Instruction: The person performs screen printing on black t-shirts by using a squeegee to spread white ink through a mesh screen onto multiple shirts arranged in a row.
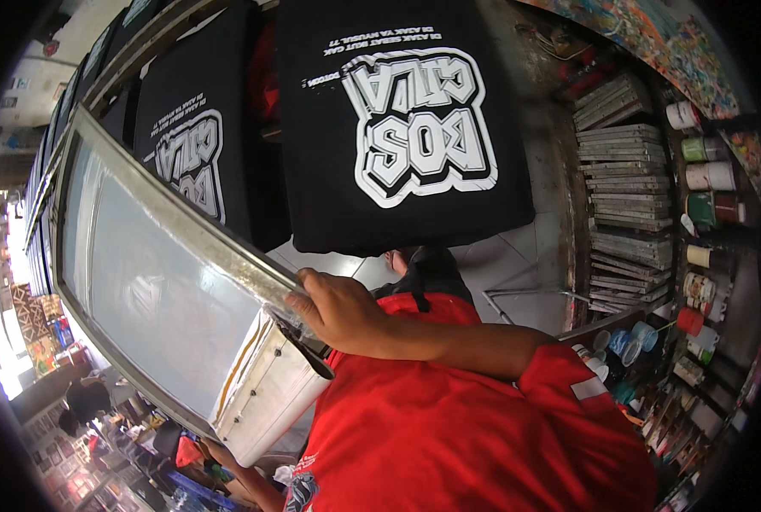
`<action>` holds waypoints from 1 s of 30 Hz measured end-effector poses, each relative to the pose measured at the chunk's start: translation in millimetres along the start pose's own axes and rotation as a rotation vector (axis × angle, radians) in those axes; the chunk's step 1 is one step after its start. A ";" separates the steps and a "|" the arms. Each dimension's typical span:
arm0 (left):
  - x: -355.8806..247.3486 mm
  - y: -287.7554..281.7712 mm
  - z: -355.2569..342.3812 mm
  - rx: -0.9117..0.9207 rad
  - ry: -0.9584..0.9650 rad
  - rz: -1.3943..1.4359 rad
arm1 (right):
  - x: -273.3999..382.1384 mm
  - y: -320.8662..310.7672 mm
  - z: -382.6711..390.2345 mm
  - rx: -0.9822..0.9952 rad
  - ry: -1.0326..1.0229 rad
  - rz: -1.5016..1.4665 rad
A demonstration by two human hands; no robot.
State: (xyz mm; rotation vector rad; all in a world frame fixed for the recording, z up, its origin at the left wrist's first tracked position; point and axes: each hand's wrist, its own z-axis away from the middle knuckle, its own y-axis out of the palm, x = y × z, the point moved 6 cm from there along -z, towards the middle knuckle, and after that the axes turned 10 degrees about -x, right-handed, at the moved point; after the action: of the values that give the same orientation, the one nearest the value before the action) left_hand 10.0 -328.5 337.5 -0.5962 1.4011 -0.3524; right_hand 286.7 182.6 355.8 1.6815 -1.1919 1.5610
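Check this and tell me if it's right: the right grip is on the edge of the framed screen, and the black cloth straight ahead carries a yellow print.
The colour is wrong: the head view shows a white print on the black cloth. The right grip is indeed on the framed screen's edge.

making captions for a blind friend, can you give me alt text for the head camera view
A person in a red shirt grips the edge of a tilted, metal-rimmed pale panel with the right hand. Ahead lie black fabric pieces printed with white lettering; stacked flat frames and assorted pots line the right side.
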 end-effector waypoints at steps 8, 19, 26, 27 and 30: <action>47.0 -34.0 44.4 -0.104 -0.169 0.071 | 4.9 33.4 4.0 0.156 -0.012 0.002; 7.5 7.4 -5.5 -0.153 0.756 -0.912 | 3.6 -12.3 -8.2 0.076 0.072 0.100; -30.2 103.0 -34.0 0.044 0.916 -0.833 | -10.5 -99.2 -4.0 -0.212 0.156 0.201; -37.5 120.2 -40.7 0.086 0.678 -0.709 | -12.6 -112.2 -0.5 -0.247 0.159 0.241; -87.5 172.6 -10.9 0.195 0.691 -0.533 | -23.0 -148.6 13.4 -0.349 0.195 0.315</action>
State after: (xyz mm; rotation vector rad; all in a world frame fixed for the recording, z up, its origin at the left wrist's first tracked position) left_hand -33.7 -142.0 307.4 -0.7167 1.8159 -1.1954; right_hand 424.5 244.3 356.6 1.1338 -1.5727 1.5428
